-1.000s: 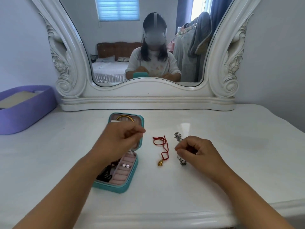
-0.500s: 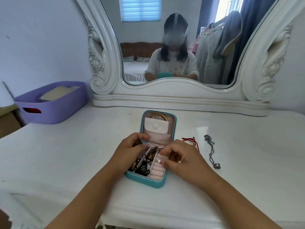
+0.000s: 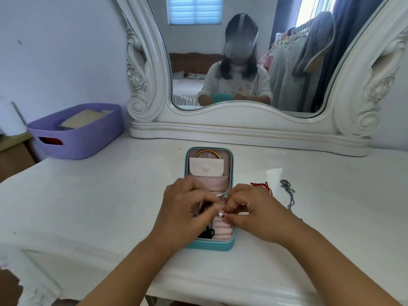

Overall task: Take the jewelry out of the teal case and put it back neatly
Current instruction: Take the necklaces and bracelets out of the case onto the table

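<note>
— What's in front of you, biggest first?

— One white dressing table (image 3: 110, 206) with a carved mirror (image 3: 242, 62) at its back and a purple basket (image 3: 77, 133) on its left end. In the middle lies the teal case (image 3: 209, 245), open, lid flat away from me. One gold bangle (image 3: 207, 153) sits in the lid above a white snap pocket (image 3: 206, 167); black cords (image 3: 206, 233) and pink ring rolls (image 3: 221, 229) fill the base.

— And your hands?

— Both over the base. My left hand (image 3: 183, 215) has its fingers curled, tips meeting my right hand (image 3: 254, 214), which pinches a small silver earring (image 3: 220, 214) between thumb and forefinger. Whether the left fingers also clamp it, I cannot tell.

— Anything outside the case?

— Two pieces to its right: one red cord bracelet (image 3: 262, 186) and one silver chain (image 3: 289, 195).
</note>
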`<action>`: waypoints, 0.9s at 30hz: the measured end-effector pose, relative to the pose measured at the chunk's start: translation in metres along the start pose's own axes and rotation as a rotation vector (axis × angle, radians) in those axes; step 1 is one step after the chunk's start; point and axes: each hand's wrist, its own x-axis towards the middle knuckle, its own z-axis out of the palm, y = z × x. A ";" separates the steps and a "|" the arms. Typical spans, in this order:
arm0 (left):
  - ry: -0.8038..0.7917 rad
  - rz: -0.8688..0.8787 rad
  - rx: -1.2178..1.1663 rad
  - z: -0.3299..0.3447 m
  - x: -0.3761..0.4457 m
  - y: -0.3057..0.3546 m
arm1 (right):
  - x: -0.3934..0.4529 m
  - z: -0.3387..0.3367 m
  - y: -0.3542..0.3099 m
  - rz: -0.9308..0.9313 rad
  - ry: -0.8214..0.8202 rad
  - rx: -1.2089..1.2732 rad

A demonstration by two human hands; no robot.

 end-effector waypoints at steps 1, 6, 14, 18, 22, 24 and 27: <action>-0.107 0.041 0.024 -0.001 0.001 0.001 | 0.001 0.000 -0.001 0.004 -0.007 -0.013; -0.341 -0.088 0.067 -0.004 0.013 0.011 | 0.005 0.001 -0.007 0.006 -0.012 -0.113; -0.466 -0.102 0.212 -0.005 0.026 0.026 | -0.001 0.007 -0.002 -0.042 0.055 -0.128; -0.447 0.009 0.264 -0.006 0.022 0.024 | -0.007 0.008 0.006 -0.035 0.124 0.019; -0.386 0.025 0.146 -0.009 0.021 0.023 | -0.015 -0.005 0.011 -0.027 0.247 0.135; -0.313 0.003 0.068 -0.010 0.023 0.025 | -0.021 -0.020 0.016 -0.017 0.300 0.131; -0.299 0.042 -0.002 -0.003 0.027 0.041 | -0.034 -0.040 0.032 0.022 0.287 0.079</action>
